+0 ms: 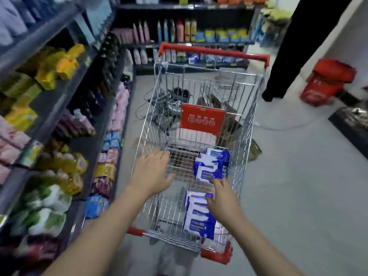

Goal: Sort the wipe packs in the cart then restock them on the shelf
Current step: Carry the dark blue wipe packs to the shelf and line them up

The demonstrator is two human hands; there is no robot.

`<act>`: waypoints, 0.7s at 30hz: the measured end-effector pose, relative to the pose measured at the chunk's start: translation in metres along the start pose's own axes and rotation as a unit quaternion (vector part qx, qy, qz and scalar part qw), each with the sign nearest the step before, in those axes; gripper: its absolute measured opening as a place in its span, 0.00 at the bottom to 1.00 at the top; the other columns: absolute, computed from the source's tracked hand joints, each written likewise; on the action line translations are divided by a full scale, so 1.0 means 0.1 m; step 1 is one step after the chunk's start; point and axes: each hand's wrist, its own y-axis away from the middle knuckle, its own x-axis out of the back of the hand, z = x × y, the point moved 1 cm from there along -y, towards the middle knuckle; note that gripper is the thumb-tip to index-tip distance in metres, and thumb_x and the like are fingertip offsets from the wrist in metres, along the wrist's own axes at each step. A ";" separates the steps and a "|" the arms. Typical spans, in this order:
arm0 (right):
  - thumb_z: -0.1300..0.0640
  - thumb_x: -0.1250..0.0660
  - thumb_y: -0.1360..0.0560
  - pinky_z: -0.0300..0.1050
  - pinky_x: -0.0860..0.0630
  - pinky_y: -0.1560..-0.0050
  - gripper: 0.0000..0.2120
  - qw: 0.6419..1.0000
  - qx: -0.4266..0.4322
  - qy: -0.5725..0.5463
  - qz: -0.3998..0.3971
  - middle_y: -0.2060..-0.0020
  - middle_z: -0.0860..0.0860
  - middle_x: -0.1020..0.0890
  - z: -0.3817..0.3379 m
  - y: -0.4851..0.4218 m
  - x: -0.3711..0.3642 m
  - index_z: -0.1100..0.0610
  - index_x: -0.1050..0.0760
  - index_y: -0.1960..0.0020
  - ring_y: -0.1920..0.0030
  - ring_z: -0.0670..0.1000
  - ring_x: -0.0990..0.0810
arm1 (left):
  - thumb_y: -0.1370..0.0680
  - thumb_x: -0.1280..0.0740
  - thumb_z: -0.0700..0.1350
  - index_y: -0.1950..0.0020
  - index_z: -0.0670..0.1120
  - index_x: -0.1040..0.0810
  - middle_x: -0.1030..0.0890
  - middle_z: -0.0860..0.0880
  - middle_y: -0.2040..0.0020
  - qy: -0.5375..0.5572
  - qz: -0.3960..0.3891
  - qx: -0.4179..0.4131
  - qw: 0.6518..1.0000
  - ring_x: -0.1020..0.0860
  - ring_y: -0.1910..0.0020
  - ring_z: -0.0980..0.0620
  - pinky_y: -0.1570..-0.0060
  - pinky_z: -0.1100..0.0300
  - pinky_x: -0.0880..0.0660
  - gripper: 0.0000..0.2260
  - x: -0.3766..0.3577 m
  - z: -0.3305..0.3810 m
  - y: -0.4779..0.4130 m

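Wire cart, glossy wipe packs (two stacks), left hand splayed, right hand apparently loose

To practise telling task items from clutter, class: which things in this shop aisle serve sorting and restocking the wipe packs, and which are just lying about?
For the job: cart; far stack of wipe packs; near stack of wipe packs; left hand; right hand; left shelving, probably.
Lying about: red basket; power strip on the floor; bottles on the back shelf.
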 end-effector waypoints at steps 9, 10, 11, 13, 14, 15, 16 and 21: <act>0.63 0.40 0.24 0.48 0.30 0.42 0.20 0.967 -0.222 -0.082 -0.090 0.36 0.60 0.30 0.78 -1.29 -1.39 0.60 0.34 0.33 0.38 0.60 0.28 | 0.21 0.40 0.51 0.30 0.46 0.34 0.28 0.46 0.32 0.085 -0.198 -0.064 0.974 0.30 0.35 0.45 0.37 0.52 0.33 0.20 -2.18 0.11 -1.38; 0.63 0.41 0.24 0.48 0.29 0.43 0.18 0.960 -0.245 -0.095 -0.092 0.37 0.59 0.29 0.85 -1.36 -1.53 0.60 0.33 0.34 0.40 0.60 0.27 | 0.21 0.40 0.50 0.31 0.47 0.32 0.27 0.46 0.33 0.097 -0.215 -0.073 0.969 0.28 0.36 0.45 0.38 0.52 0.31 0.19 -2.41 0.14 -1.46; 0.63 0.41 0.23 0.48 0.29 0.43 0.17 0.955 -0.263 -0.103 -0.090 0.39 0.58 0.29 0.91 -1.40 -1.66 0.60 0.33 0.35 0.41 0.59 0.26 | 0.20 0.40 0.49 0.33 0.46 0.30 0.25 0.45 0.36 0.109 -0.231 -0.085 0.963 0.27 0.39 0.45 0.41 0.52 0.30 0.17 -2.61 0.19 -1.51; 0.62 0.40 0.23 0.49 0.29 0.43 0.17 0.951 -0.278 -0.103 -0.083 0.40 0.59 0.28 1.03 -1.45 -1.87 0.60 0.34 0.35 0.42 0.59 0.27 | 0.20 0.42 0.47 0.36 0.44 0.29 0.23 0.44 0.39 0.130 -0.263 -0.108 0.950 0.25 0.42 0.44 0.45 0.52 0.28 0.14 -2.96 0.29 -1.57; 0.61 0.40 0.24 0.49 0.30 0.43 0.18 0.950 -0.285 -0.102 -0.076 0.41 0.59 0.28 1.08 -1.46 -1.95 0.60 0.35 0.35 0.42 0.59 0.27 | 0.19 0.42 0.46 0.37 0.44 0.29 0.23 0.44 0.40 0.141 -0.279 -0.116 0.943 0.25 0.43 0.44 0.46 0.52 0.29 0.13 -3.11 0.33 -1.59; 0.61 0.39 0.24 0.50 0.31 0.42 0.18 0.948 -0.292 -0.107 -0.068 0.40 0.60 0.28 1.13 -1.46 -2.02 0.61 0.35 0.35 0.41 0.60 0.28 | 0.19 0.42 0.47 0.36 0.44 0.28 0.24 0.44 0.39 0.151 -0.293 -0.122 0.936 0.25 0.42 0.44 0.45 0.52 0.29 0.13 -3.23 0.38 -1.60; 0.62 0.39 0.25 0.50 0.32 0.41 0.20 0.945 -0.300 -0.117 -0.056 0.40 0.60 0.29 1.18 -1.46 -2.08 0.61 0.36 0.34 0.40 0.60 0.29 | 0.19 0.41 0.47 0.35 0.44 0.28 0.24 0.45 0.39 0.165 -0.305 -0.126 0.930 0.26 0.41 0.44 0.44 0.52 0.29 0.14 -3.34 0.42 -1.61; 0.61 0.35 0.28 0.51 0.30 0.38 0.27 0.924 -0.329 -0.194 -0.020 0.40 0.58 0.27 1.30 -1.46 -2.24 0.57 0.38 0.31 0.39 0.58 0.28 | 0.24 0.34 0.47 0.38 0.48 0.29 0.24 0.48 0.40 0.210 -0.344 -0.116 0.908 0.25 0.42 0.46 0.41 0.50 0.30 0.15 -3.66 0.56 -1.68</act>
